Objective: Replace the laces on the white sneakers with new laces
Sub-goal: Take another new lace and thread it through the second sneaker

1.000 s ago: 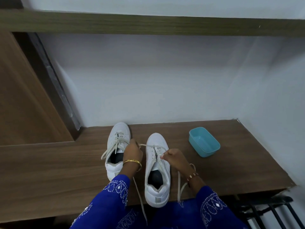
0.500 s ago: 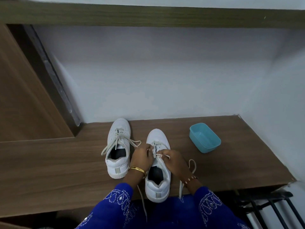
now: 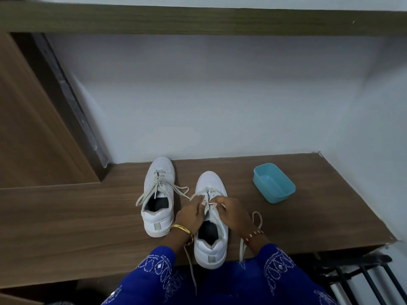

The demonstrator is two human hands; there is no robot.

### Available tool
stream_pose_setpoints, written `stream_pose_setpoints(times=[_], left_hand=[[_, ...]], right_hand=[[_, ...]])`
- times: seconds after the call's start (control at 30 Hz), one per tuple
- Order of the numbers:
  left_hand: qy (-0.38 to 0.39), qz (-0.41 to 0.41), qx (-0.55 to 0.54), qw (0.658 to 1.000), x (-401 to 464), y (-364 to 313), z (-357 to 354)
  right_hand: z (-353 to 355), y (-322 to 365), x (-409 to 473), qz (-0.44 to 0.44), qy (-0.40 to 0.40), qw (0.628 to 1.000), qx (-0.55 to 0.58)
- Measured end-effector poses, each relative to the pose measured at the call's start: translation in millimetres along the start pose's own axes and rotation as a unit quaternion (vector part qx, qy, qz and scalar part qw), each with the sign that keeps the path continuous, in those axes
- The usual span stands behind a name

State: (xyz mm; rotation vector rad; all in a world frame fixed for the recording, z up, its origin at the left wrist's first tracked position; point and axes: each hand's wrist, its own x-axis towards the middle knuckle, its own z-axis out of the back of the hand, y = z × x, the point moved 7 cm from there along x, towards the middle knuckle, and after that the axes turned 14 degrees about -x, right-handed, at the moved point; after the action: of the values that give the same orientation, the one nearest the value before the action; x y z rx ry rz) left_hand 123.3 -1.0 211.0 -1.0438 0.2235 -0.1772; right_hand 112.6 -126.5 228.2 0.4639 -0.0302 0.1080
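Observation:
Two white sneakers stand on a brown wooden desk, toes toward the wall. The left sneaker is laced, its lace ends lying loose to both sides. Over the middle of the right sneaker both my hands meet. My left hand pinches the lace at the eyelets. My right hand pinches the lace close beside it. One lace end loops on the desk to the right, the other hangs over the front edge.
A light blue plastic tub sits on the desk to the right of the sneakers. A white wall rises behind, with a wooden shelf overhead. A wooden panel stands at the left. A black rack shows below the desk's right corner.
My hands came together over the right sneaker's eyelets. A second ago my left hand pulled the lace out to the left, between the sneakers.

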Motion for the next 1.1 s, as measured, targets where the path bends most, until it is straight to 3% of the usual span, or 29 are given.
stream_pose_setpoints(times=[0.17, 0.37, 0.83, 1.1], left_hand=[[0.001, 0.045, -0.019, 0.999, 16.5, 10.1, 3.6], [-0.021, 0.033, -0.027, 0.999, 20.5, -2.8, 9.4], [0.085, 0.02, 0.006, 0.996, 10.7, -10.2, -2.3], [0.04, 0.025, 0.048, 0.998, 12.3, -20.2, 0.2]], right_hand=[[0.2, -2.6, 8.8, -0.003, 0.023, 1.0, 0.003], [-4.0, -4.3, 19.8, 0.004, 0.064, 0.997, -0.037], [-7.3, -15.9, 36.2, -0.094, 0.028, 0.995, 0.026], [-21.1, -20.4, 37.8, -0.112, 0.003, 0.991, 0.078]])
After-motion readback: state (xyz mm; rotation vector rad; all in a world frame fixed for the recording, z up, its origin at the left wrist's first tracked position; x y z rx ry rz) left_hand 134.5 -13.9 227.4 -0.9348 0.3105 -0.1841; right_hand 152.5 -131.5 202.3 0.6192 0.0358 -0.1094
